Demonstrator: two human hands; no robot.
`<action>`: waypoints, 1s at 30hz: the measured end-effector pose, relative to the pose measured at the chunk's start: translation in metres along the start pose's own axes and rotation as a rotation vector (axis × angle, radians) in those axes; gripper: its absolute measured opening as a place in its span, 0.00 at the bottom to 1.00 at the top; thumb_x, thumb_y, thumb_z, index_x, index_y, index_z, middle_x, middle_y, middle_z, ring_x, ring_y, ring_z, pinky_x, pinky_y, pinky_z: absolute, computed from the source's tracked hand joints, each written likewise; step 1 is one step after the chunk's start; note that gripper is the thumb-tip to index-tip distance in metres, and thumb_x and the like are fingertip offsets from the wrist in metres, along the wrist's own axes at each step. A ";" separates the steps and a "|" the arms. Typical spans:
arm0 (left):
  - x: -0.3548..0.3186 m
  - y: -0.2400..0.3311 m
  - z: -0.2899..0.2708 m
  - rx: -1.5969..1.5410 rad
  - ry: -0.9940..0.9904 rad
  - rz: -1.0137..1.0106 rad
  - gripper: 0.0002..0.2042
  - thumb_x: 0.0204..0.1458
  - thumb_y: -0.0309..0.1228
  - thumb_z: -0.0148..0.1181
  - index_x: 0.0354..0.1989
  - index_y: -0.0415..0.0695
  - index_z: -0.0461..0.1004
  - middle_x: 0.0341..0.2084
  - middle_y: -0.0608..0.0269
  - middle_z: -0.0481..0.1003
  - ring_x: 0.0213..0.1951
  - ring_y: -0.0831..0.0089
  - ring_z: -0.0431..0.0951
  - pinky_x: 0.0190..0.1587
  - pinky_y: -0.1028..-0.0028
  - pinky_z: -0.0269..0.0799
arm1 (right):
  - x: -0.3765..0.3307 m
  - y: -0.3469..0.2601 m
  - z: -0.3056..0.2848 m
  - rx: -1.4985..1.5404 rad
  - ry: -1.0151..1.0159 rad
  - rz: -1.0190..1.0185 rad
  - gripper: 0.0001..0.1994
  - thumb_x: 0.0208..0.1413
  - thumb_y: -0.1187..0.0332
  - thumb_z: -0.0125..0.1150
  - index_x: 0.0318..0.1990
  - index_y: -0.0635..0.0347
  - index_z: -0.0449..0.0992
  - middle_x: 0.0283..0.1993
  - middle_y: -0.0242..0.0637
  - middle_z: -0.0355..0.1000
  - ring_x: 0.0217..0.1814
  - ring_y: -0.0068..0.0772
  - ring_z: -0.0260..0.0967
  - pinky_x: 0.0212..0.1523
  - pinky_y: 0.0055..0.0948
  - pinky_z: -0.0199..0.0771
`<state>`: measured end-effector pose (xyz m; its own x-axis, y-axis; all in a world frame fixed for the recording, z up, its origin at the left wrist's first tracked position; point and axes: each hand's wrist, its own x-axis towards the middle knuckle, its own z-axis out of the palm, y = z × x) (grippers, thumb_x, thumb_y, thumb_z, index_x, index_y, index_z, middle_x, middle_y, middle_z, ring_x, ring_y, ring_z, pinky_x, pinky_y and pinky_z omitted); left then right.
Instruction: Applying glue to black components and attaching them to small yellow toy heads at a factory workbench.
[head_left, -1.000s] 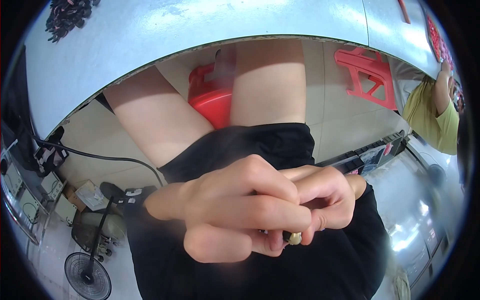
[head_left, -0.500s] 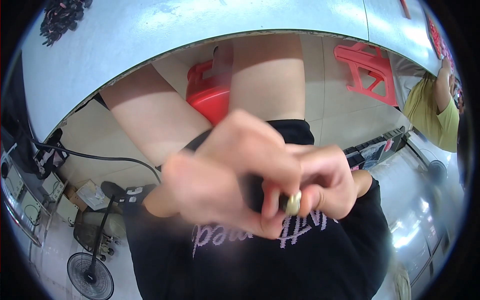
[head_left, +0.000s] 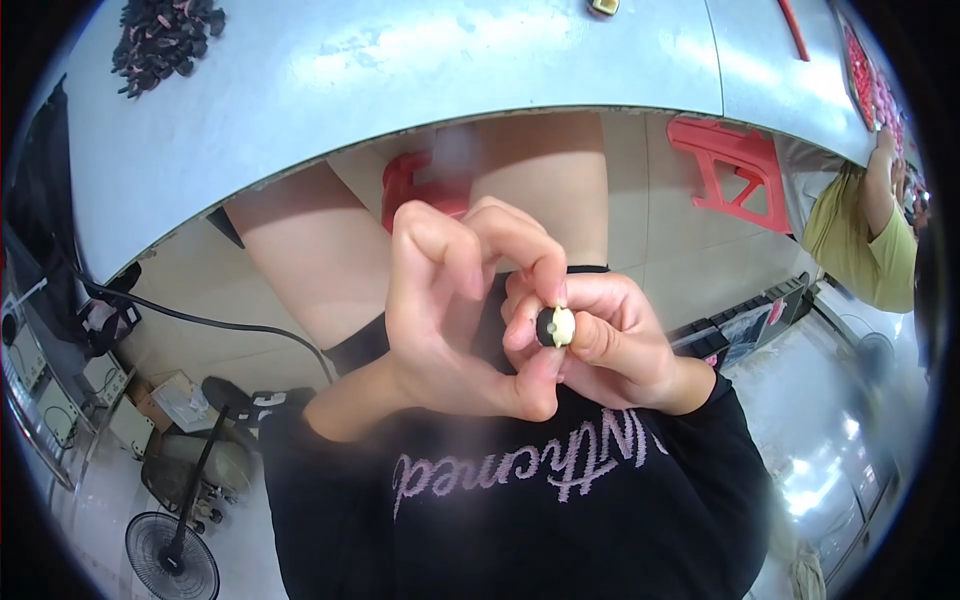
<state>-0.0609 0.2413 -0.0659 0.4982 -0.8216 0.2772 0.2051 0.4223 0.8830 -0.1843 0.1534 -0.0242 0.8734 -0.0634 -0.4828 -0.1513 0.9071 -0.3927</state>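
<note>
Disc: small round black-and-cream plastic-looking piece [head_left: 556, 326], off the near edge of the pale-blue smooth table [head_left: 430, 80].
Left hand [head_left: 450, 310]: finger and thumb narrowed around disc.
Right hand [head_left: 622, 342]: pinching disc.
Risk: uneven squeeze could pop it loose, away from table.

Small piece [head_left: 563, 328], black left, cream right, apparently rounded, pinched between fingers [head_left: 597, 340].

Can count one left hand [head_left: 427, 325], one right hand [head_left: 637, 350], one held black-and-cream piece [head_left: 562, 327], one partly visible cream piece [head_left: 605, 6], two red stools [head_left: 403, 190], one red rod [head_left: 793, 28], one heap of uncountable dark pieces [head_left: 160, 50]
</note>
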 end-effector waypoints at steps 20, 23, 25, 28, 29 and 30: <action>0.102 -0.022 -0.009 1.187 0.115 0.319 0.13 0.33 0.18 0.61 0.30 0.43 0.68 0.30 0.63 0.69 0.38 0.61 0.68 0.39 0.66 0.64 | 0.034 -0.063 -0.036 -1.161 0.583 -1.086 0.09 0.55 0.79 0.52 0.43 0.69 0.72 0.32 0.33 0.67 0.33 0.20 0.65 0.37 0.17 0.64; 0.101 -0.005 -0.010 1.154 0.108 0.269 0.13 0.37 0.21 0.63 0.33 0.41 0.70 0.36 0.61 0.71 0.42 0.59 0.68 0.45 0.66 0.64 | 0.035 -0.082 -0.039 -1.243 0.662 -1.189 0.09 0.54 0.79 0.51 0.42 0.68 0.73 0.32 0.34 0.67 0.32 0.20 0.65 0.36 0.18 0.65; 0.103 0.007 -0.015 1.163 0.143 0.208 0.15 0.40 0.23 0.64 0.39 0.41 0.73 0.43 0.60 0.72 0.46 0.59 0.68 0.51 0.67 0.62 | 0.036 -0.099 -0.043 -1.274 0.753 -1.260 0.08 0.54 0.78 0.51 0.40 0.67 0.74 0.32 0.34 0.69 0.32 0.21 0.65 0.36 0.20 0.66; 0.115 0.023 -0.040 1.339 0.070 0.257 0.18 0.40 0.17 0.59 0.43 0.41 0.72 0.41 0.58 0.72 0.46 0.58 0.67 0.48 0.65 0.65 | 0.049 -0.133 -0.058 -1.284 0.762 -1.305 0.07 0.54 0.77 0.53 0.40 0.66 0.74 0.32 0.35 0.69 0.32 0.22 0.66 0.36 0.20 0.66; 0.117 0.026 -0.045 1.341 0.068 0.271 0.18 0.40 0.17 0.59 0.43 0.41 0.72 0.41 0.58 0.72 0.46 0.58 0.67 0.48 0.65 0.65 | 0.056 -0.146 -0.062 -1.384 0.784 -1.339 0.07 0.53 0.76 0.54 0.39 0.66 0.74 0.31 0.37 0.68 0.30 0.24 0.66 0.34 0.21 0.67; 0.119 0.027 -0.049 1.336 0.017 0.251 0.18 0.40 0.16 0.59 0.43 0.41 0.72 0.39 0.58 0.73 0.45 0.58 0.68 0.47 0.65 0.66 | 0.062 -0.158 -0.065 -1.479 0.799 -1.349 0.06 0.52 0.76 0.55 0.38 0.65 0.74 0.31 0.38 0.68 0.30 0.26 0.66 0.34 0.22 0.67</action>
<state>0.0454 0.1732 -0.0278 0.4127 -0.7694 0.4875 -0.8535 -0.1396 0.5021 -0.1363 -0.0209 -0.0424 0.4599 -0.6944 0.5535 -0.2693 -0.7030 -0.6582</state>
